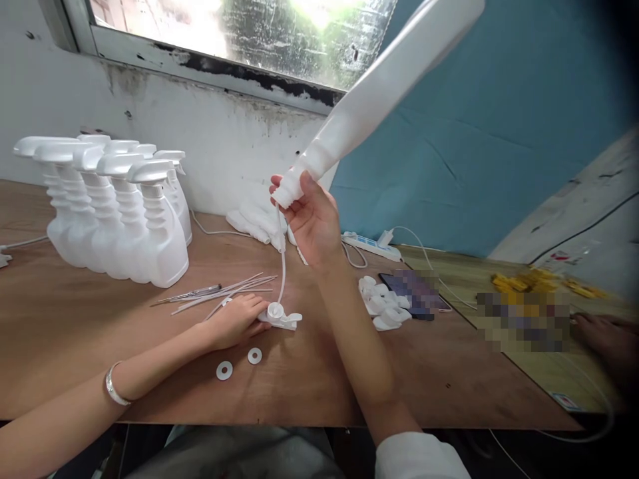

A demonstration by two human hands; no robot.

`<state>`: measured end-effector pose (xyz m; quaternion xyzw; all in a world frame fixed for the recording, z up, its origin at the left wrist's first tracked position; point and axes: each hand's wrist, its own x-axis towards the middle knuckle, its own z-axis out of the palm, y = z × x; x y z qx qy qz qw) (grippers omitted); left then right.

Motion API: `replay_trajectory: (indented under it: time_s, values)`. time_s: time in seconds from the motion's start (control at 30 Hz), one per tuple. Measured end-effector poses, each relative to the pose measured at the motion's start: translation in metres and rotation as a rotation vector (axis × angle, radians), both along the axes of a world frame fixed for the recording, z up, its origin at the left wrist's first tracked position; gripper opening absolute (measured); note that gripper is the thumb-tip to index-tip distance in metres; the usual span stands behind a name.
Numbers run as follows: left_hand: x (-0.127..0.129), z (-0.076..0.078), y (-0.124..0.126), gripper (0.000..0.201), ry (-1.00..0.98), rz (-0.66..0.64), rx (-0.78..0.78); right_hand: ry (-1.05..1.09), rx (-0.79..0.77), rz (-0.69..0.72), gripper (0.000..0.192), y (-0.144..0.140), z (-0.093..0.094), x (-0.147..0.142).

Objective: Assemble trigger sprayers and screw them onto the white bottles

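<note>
Plywood makes up the tabletop [60, 319] in front of me, set against a scuffed white wall [219, 146] under a grimy window [279, 33], with a blue cloth [499, 133] hanging further right.

At the far left stands a cluster of white spray bottles [114, 213], each already capped with a trigger head; they are opaque, so I cannot tell what is in them. Just right of them, thin white dip tubes [219, 293] and a slim screwdriver-like tool [192, 293] lie loose on the wood.

My left hand [234, 320] rests on the table, fingers curled and pressed onto a white trigger sprayer head [280, 317] lying on its side. Its dip tube [282, 259] rises from it toward the bottle above. Two flat white washers [239, 362] lie just in front of that hand.

My right hand [312, 223] is raised, thumb and fingers wrapped around the neck of a white bottle [379, 93] that I hold tilted, mouth down and body slanting up to the right. Its inside is hidden.

Behind that hand lie white gloves [254, 216]. Further right are a power strip [372, 246], a small pile of spare trigger heads [382, 303], a phone [399, 286] and yellow pieces [544, 283]. Another person's hand [606, 336] rests at the far right edge.
</note>
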<state>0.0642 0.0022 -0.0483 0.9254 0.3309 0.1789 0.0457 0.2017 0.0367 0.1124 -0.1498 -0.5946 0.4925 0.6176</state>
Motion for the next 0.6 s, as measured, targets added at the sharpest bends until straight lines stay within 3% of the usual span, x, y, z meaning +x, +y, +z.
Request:
replay_trajectory:
  time_s: [0.37, 0.5, 0.6]
  values:
    - [0.001, 0.005, -0.001, 0.018, 0.027, 0.021, -0.018, -0.099, -0.102, 0.037, 0.034, -0.007, -0.003, 0.014]
    - [0.001, 0.006, -0.002, 0.02, 0.017, 0.034, -0.035, -0.258, -0.11, 0.143, 0.053, -0.004, -0.028, 0.026]
    - [0.001, 0.007, -0.003, 0.021, 0.018, 0.036, -0.037, -0.406, -0.159, 0.171, 0.055, -0.004, -0.057, 0.037]
